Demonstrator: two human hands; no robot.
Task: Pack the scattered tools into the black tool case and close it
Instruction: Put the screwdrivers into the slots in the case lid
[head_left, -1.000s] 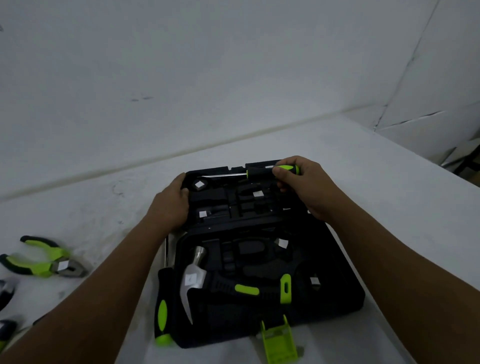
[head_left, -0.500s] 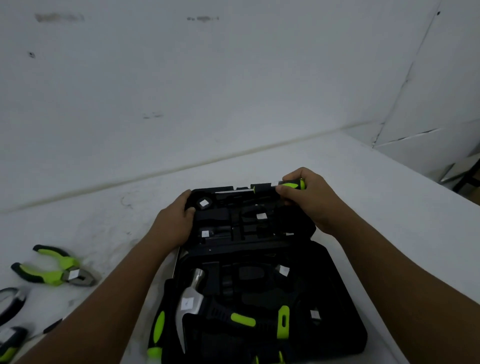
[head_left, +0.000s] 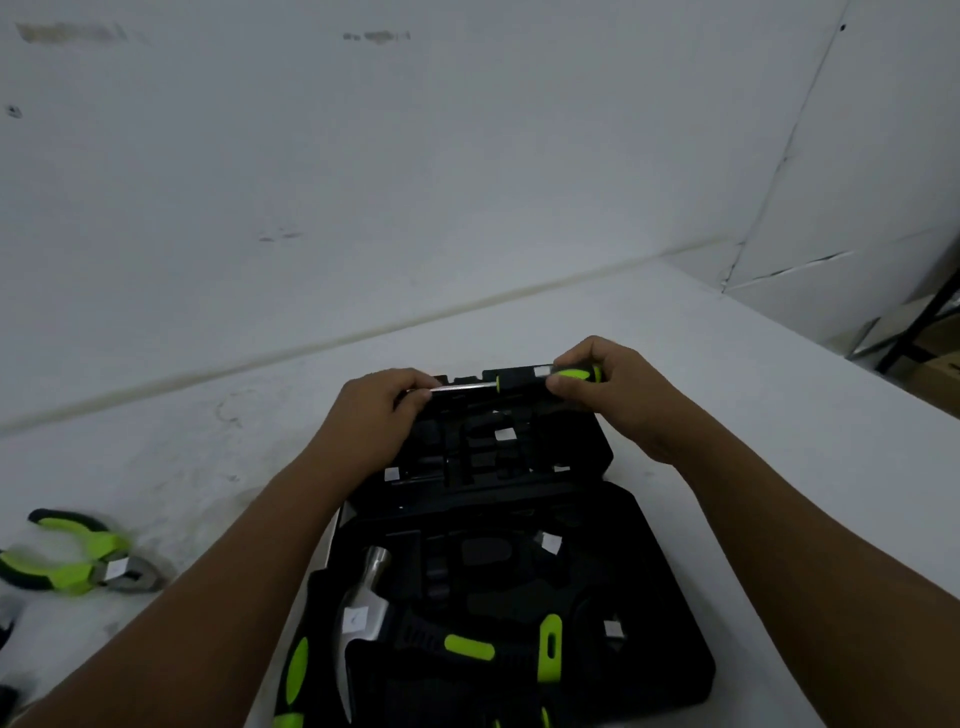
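While the right hand (head_left: 618, 400) pinches the green-and-black handle of the long steel-shafted screwdriver (head_left: 524, 378), its fingers (head_left: 563, 383) clamped around it, the left hand (head_left: 376, 421) has left the side wall of the black moulded plastic tool case (head_left: 660, 587), where it steadied the lid a moment ago, and now has its fingertips closed on the bare shaft near the tip. The screwdriver lies level along the far edge of the open lid, right over what looks like its long slot. That shift from bracing to a two-handed hold suggests the tool is being pressed down into its recess, so this item is nearly stowed, though I cannot tell whether it has seated. In the near half of the case lies the steel claw hammer with the black-and-green grip (head_left: 415, 629). On the white bench (head_left: 208, 457) to the left, well apart from the case, the green-handled pliers (head_left: 78, 564) lie unpacked, with other dark tools cut off by the frame edge. Packing is therefore only partly done, and closing remains.
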